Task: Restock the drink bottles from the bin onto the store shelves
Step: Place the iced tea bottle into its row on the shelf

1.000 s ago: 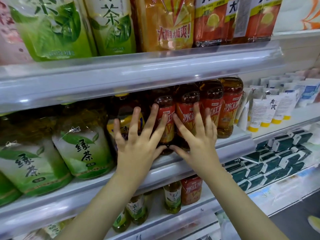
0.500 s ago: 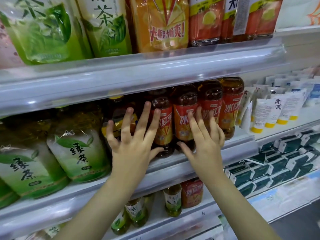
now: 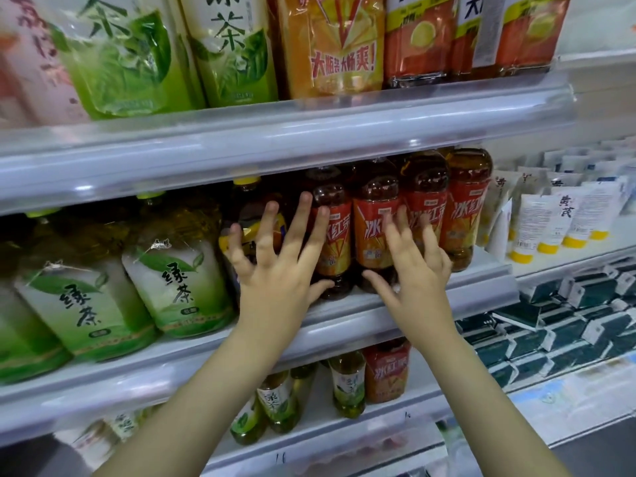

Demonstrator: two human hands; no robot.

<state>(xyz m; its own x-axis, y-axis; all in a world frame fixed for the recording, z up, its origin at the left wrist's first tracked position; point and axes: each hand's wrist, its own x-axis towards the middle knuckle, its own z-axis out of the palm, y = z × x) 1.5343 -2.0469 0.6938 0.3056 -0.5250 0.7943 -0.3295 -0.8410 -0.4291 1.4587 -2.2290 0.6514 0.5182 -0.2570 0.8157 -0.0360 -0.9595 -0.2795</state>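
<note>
Both hands are released, fingers straight and spread, palms facing the middle shelf (image 3: 347, 323). Neither grasps anything.

The left hand (image 3: 272, 270) lies in front of a dark yellow-label bottle (image 3: 246, 201) and the first of four red bottles (image 3: 368, 242), which stand upright in a row at the front of that shelf. Its longest fingers reach up over the shoulder of that first bottle, and its thumb tip is at the bottle's base. The right hand (image 3: 416, 273) is just beside the left, apart from it, with its fingers over the labels of the second and third red bottles and its thumb stretched toward their bases. The fourth red bottle stands free, just right of the right hand. Whether the fingers press on the bottles or only rest against them cannot be told.

Left of the left hand, on the same shelf, stand large green tea jugs (image 3: 179, 280). Above both hands, the top shelf (image 3: 275, 139) carries more green jugs (image 3: 234, 46), an orange bottle (image 3: 334, 46) and lemon-label bottles (image 3: 420, 39). Below the wrists, the bottom shelf (image 3: 344, 438) holds small green bottles (image 3: 347, 383) and one small red bottle (image 3: 387, 373). Well right of the right hand are white tubes (image 3: 537, 228), with dark boxes (image 3: 550, 321) beneath them.
</note>
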